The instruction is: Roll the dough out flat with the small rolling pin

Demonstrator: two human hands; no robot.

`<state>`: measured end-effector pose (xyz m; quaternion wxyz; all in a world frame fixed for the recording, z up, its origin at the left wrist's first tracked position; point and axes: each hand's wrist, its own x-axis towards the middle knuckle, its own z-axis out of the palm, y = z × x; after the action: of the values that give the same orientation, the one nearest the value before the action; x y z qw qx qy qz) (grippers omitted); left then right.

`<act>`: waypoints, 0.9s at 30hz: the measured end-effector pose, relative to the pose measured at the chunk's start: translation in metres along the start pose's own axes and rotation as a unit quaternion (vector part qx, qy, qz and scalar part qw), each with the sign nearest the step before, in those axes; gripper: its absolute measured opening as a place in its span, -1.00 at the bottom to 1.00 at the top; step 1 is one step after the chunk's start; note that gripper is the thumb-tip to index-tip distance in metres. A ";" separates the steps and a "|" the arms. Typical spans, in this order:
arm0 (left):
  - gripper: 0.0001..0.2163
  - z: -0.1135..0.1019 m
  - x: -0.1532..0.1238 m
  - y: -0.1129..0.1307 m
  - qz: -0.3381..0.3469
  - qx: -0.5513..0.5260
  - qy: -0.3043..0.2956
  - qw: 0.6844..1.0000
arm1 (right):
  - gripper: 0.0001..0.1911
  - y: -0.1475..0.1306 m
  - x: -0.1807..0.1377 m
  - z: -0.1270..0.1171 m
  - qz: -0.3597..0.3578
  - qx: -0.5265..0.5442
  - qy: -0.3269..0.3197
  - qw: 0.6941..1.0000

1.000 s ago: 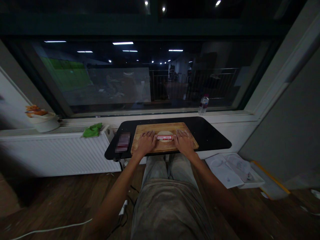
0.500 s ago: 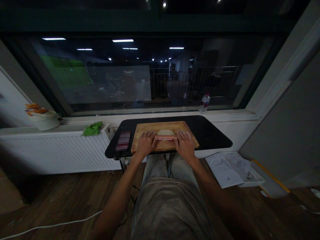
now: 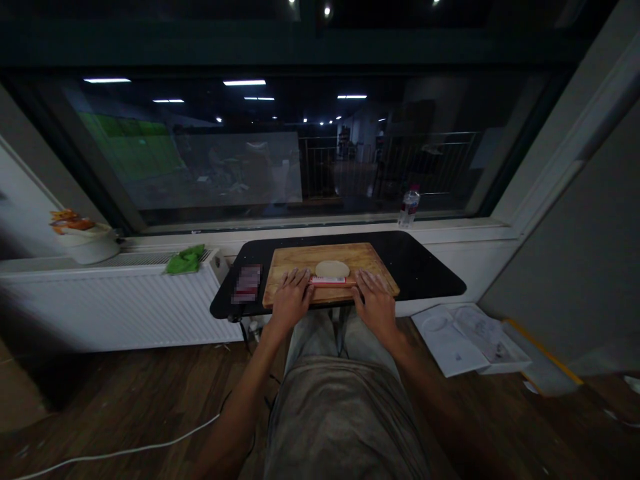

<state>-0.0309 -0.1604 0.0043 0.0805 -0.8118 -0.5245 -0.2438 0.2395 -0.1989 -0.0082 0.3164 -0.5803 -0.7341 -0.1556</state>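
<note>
A wooden cutting board [image 3: 290,255] lies on a small black table. On it is a flat oval of pale dough [image 3: 333,269]. Just on the near side of the dough, touching or almost touching it, lies a rolling pin [image 3: 329,281] with a red and white label. My left hand [image 3: 293,293] is over its left end, fingers reaching forward on top and thumb on the near side. Over the right end my right hand [image 3: 375,297] is placed the same way. Both hands hide the ends of the pin.
The black table [image 3: 425,270] stands against the windowsill, where a water bottle [image 3: 409,207] stands. A blurred reddish packet [image 3: 247,283] lies left of the board. A green cloth [image 3: 185,260] and a white pot [image 3: 93,243] rest on the radiator [image 3: 125,300]. An opened white box [image 3: 467,340] is on the floor.
Both hands and the rolling pin have moved a little toward my body. More of the dough shows beyond the pin, and its label has turned.
</note>
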 end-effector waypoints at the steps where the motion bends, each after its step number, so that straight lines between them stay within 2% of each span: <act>1: -0.55 0.001 0.004 -0.001 0.001 -0.002 0.005 1.000 | -0.41 0.002 0.004 0.002 -0.001 -0.002 -0.002 1.000; 9: -0.53 0.013 0.033 -0.009 0.007 -0.024 0.041 0.999 | -0.32 0.015 0.035 0.012 -0.028 -0.009 -0.028 0.999; 18: -0.53 0.017 0.066 -0.020 0.002 -0.002 -0.026 1.000 | -0.36 0.018 0.074 0.012 -0.014 -0.045 -0.108 0.993; 23: -0.58 0.019 0.081 -0.024 -0.002 0.001 -0.042 0.999 | -0.39 0.017 0.089 0.013 -0.015 -0.054 -0.117 0.992; 27: -0.56 0.022 0.092 -0.025 -0.035 0.010 -0.045 0.998 | -0.37 0.019 0.104 0.016 -0.023 -0.078 -0.132 0.988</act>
<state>-0.0159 -0.0660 0.0261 0.0564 -0.8024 -0.5580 -0.2041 0.2400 -0.1062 0.0443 0.1671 -0.6019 -0.7679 -0.1419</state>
